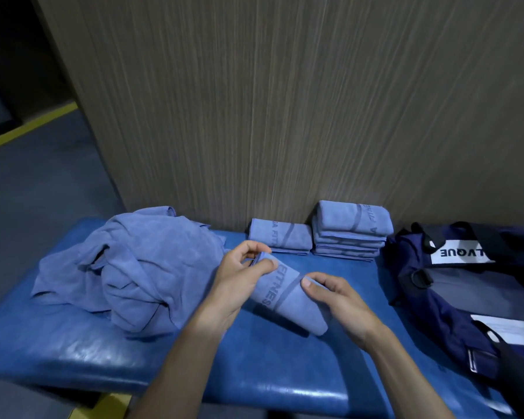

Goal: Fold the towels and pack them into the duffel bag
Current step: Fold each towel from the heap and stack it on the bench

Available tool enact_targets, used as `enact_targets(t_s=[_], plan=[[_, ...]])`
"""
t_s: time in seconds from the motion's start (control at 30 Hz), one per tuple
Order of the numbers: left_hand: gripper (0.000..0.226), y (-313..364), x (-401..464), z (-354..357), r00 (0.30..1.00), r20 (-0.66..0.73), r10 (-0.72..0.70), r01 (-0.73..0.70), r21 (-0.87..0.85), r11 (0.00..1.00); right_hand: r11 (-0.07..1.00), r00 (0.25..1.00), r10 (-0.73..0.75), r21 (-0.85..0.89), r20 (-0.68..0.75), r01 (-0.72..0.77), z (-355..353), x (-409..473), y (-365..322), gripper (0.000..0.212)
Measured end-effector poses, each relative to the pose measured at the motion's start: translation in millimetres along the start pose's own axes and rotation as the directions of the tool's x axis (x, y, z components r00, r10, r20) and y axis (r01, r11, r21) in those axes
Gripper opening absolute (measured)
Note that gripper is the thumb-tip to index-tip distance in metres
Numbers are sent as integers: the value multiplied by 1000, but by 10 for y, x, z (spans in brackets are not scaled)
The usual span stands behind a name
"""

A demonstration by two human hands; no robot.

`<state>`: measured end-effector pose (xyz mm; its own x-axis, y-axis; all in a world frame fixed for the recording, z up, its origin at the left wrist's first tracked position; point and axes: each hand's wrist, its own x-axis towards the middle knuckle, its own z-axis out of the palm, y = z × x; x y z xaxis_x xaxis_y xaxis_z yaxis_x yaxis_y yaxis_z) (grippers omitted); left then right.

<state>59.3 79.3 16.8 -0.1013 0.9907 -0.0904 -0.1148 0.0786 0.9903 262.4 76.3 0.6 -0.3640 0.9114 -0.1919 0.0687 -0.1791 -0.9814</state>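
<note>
Both hands work a half-folded blue towel (pixel 288 297) at the middle of the padded blue bench (pixel 254 373): the left hand (pixel 239 279) pinches the towel's far corner between thumb and fingers, while the right hand (pixel 336 294) grips its near edge with thumb on top, apparently to square the layers before the next fold. Printed lettering and a dark stripe face up, which suggests the fold is being kept logo-side out. Behind the held towel, against the wood-grain wall panel (pixel 285 101), lies a single folded towel (pixel 280 237), and just to its right stands a stack of folded towels (pixel 350 231), likely parked there within easy reach of the bag. Left of the held towel, a loose heap of unfolded towels (pixel 127 267) waits its turn. Right of the stack, the navy duffel bag (pixel 454 285) rests on the bench end, its white label facing away; no towel can be seen inside it, so packing appears not yet begun
</note>
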Motion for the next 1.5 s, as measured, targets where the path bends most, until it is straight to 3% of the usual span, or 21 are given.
enact_targets(t_s=[0.13,0.23,0.33,0.4,0.5,0.57,0.83,0.97,1.07,1.17,1.3,1.4,1.5], plan=[[42,-31,159,-72,996,29,-80,78,57,995,999,996,-34,-18,-84,32,-59,123,6,37],[63,-49,240,-144,975,76,-207,210,-47,976,993,987,-26,109,-158,43,-43,231,25,35],[46,-37,227,-87,935,236,-266,290,-71,954,943,973,-29,316,-227,102,128,373,58,33],[35,-84,243,-31,936,271,-224,247,-55,967,919,976,-6,384,-219,92,279,465,77,38],[35,-144,329,-5,982,112,-149,160,-95,982,917,971,28,392,-239,70,376,571,76,36],[35,-147,382,-20,992,67,-105,110,-81,991,941,985,26,338,-168,33,377,603,59,44],[29,-68,483,-113,982,188,-25,24,10,1000,957,994,17,287,106,-47,359,612,-16,54],[36,-43,542,-97,988,152,-12,24,-74,997,949,999,-26,315,30,15,353,707,27,61],[40,-52,617,-92,990,140,-15,32,-119,992,981,987,-122,136,-102,135,280,769,-3,50],[40,-78,688,-106,993,112,-32,46,-118,992,935,921,-321,-230,-222,270,219,788,-54,38],[23,-88,769,-183,998,12,-67,68,-114,991,622,747,-626,-722,-225,304,81,805,-76,38],[22,-49,789,-202,993,-4,-116,112,-237,965,449,698,-696,-860,-167,242,35,795,-77,38],[27,-27,778,-207,990,17,-139,137,-322,937,351,706,-699,-915,-114,199,48,758,-78,48]])
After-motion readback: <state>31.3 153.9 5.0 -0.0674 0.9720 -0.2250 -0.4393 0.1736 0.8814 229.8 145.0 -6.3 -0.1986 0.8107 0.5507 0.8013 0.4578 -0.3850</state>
